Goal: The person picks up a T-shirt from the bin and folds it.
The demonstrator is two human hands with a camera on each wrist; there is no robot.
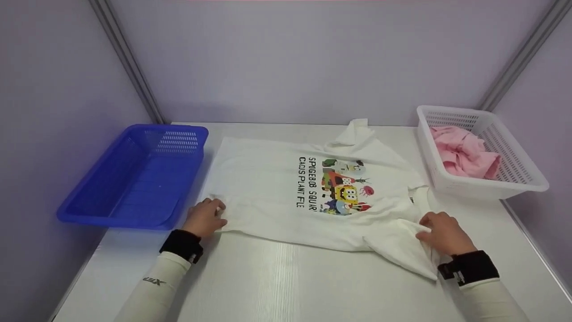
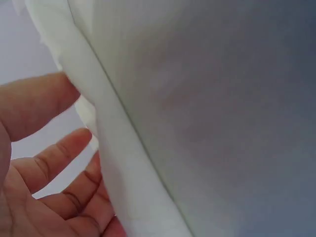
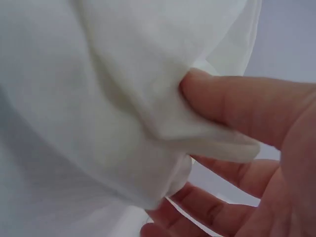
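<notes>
A white T-shirt [image 1: 263, 188] lies flat, its hem to the left and collar [image 1: 422, 203] to the right. Cartoon figures and black lettering form its print [image 1: 345, 193]. At the near hem corner, my left hand [image 1: 204, 218] holds the cloth edge; in the left wrist view the thumb [image 2: 39, 103] meets the edge and other fingertips pass behind it. My right hand [image 1: 447, 232] grips the near shoulder by the sleeve [image 1: 404, 248]. In the right wrist view the thumb [image 3: 232, 101] presses on a fold, with fingers beneath the cloth.
A blue plastic basket [image 1: 67, 213] stands at the left, close to the hem. At the back right is a white basket [image 1: 473, 188] with crumpled pink cloth [image 1: 464, 152] in it. Panel walls [image 1: 286, 62] enclose the white table [image 1: 268, 286] at the back and sides.
</notes>
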